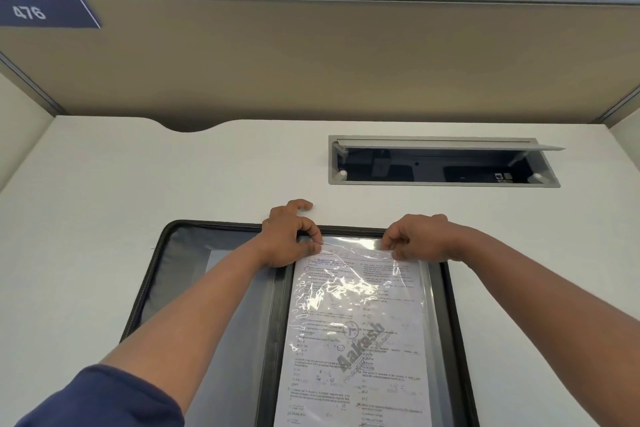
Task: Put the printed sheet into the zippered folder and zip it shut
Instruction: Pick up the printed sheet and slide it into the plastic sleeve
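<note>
**Printed sheet held at the sleeve mouth of the open folder**

The zippered folder [221,291] was laid open flat on the white table [104,184], its black zipper edge running round the outer border. On its right-hand panel a clear plastic sleeve [360,291] was seen, glossy and wrinkled, with the printed sheet [353,357] lying under it and covering nearly the whole panel; a grey diagonal watermark was printed across the text. The sheet's upper edge was found near the sleeve's top opening, at 12 o'clock on the panel.

The left hand [289,236] was placed at the sleeve's 11 o'clock corner, thumb and forefinger closed in a pinch on the plastic edge, the remaining fingers curled and reaching onto the table beyond the folder. The right hand [415,237] was set at the 1 o'clock corner, fingers curled and likewise pinching the top edge of the sleeve. Whether the paper itself was caught in either pinch could not be told.

An open cable hatch [443,161] was recessed in the table at 1 o'clock from the folder, well apart from it. A beige partition [311,55] was seen behind, marked 476.
</note>
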Motion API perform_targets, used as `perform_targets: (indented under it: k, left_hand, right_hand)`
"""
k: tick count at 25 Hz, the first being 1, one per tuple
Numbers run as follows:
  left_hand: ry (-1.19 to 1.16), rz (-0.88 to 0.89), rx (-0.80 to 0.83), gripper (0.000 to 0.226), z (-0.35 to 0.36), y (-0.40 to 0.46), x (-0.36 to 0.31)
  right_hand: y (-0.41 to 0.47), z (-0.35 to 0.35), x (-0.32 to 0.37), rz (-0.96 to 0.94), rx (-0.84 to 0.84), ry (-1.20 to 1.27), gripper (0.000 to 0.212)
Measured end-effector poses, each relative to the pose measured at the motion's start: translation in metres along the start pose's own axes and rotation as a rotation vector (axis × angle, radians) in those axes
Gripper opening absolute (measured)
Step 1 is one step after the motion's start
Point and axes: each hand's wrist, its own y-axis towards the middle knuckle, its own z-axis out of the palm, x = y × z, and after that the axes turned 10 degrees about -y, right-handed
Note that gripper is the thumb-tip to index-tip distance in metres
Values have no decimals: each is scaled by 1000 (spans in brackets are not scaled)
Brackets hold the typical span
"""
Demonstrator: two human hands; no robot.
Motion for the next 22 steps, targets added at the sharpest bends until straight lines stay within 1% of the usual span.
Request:
perform_targets:
  k: [4,7,9,11,13,15,16,18,20,22]
  left_hand:
    - [27,23,-64,13,6,5,9]
    - [66,22,-92,28,10,11,13]
    - [64,25,-160,33,15,11,14]
    - [104,35,-275,35,23,2,18]
    - [202,57,-410,37,35,-17,24]
    - [244,89,-463,40,50,-43,29]
    - [248,98,-447,41,58,-57,31]
    - [270,108,-388,44,74,-90,32]
    - [280,101,-328,49,86,-121,35]
    - [278,89,-251,61,94,-150,40]
  right_hand:
    - [5,3,-1,23,-101,-27,17]
    - [5,10,-3,51,-128,7,23]
    - [2,17,0,76,-181,23,27]
    - [-6,28,2,104,-291,-2,30]
    - [-17,45,4,120,-450,-49,34]
    - [-32,69,11,107,-573,3,35]
    - [-41,83,16,96,-597,38,34]
    - [-63,115,26,87,-589,68,34]
    - [-84,148,34,101,-556,53,38]
    - [-104,175,38,137,-533,9,46]
